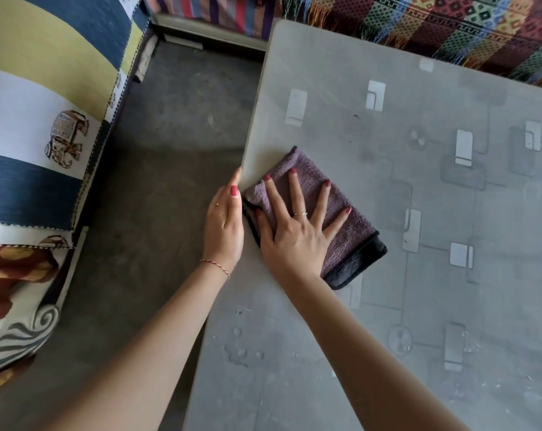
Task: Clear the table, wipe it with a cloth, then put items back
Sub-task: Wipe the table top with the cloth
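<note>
A folded purple cloth (pixel 347 231) lies on the grey patterned table (pixel 419 188), close to its left edge. My right hand (pixel 297 231) presses flat on the cloth with fingers spread and straight. My left hand (pixel 224 222) rests against the table's left edge beside the cloth, fingers straight along the rim. Small water droplets (pixel 238 349) sit on the near part of the tabletop.
A cushioned seat with blue, yellow and white stripes and elephant prints (pixel 45 119) stands to the left across a strip of grey floor (pixel 157 181). A multicoloured woven fabric (pixel 450 26) hangs along the table's far edge.
</note>
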